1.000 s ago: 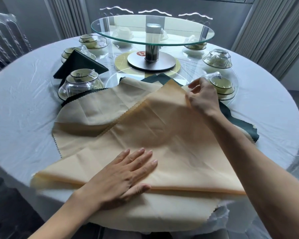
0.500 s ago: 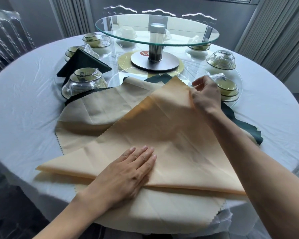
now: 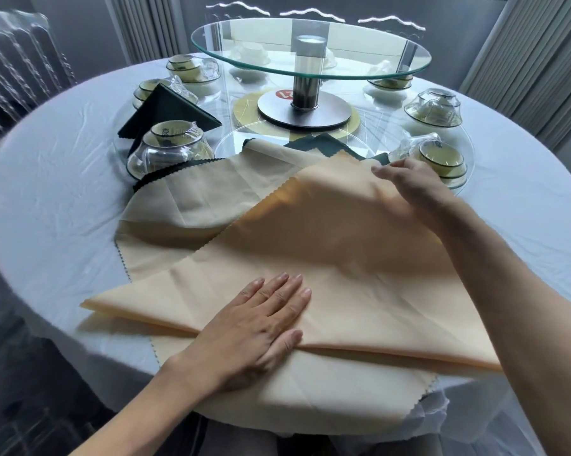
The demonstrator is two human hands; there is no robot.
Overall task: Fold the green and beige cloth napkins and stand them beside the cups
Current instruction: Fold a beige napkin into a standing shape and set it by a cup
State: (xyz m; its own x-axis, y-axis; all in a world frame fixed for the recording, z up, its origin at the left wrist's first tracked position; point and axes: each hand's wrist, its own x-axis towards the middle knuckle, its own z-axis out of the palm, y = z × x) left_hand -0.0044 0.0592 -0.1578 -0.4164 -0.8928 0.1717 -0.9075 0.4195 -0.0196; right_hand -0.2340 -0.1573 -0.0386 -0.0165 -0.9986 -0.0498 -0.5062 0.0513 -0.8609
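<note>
Left fingers (image 3: 287,287) flat on beige napkin (image 3: 359,274)

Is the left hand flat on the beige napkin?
Yes: the left hand lies palm down, fingers straight, pressing the beige napkin.

Left hand (image 3: 261,327) flat, fingers straight, pressing the folded near edge of the top beige napkin (image 3: 343,274), which lies as a triangle over more beige napkins (image 3: 192,199) and a dark green napkin (image 3: 326,143) peeking out at the far side. Right hand (image 3: 405,189) is at the triangle's far corner, motion-blurred, so I can't tell whether it pinches the cloth or just rests on it. White-clothed round table (image 3: 63,192) also carries a raised glass turntable (image 3: 310,47), wrapped cup sets incl. one at front left (image 3: 169,149) and one just beyond the right hand (image 3: 442,159), and a folded green napkin (image 3: 169,110) standing behind the front-left set.
</note>
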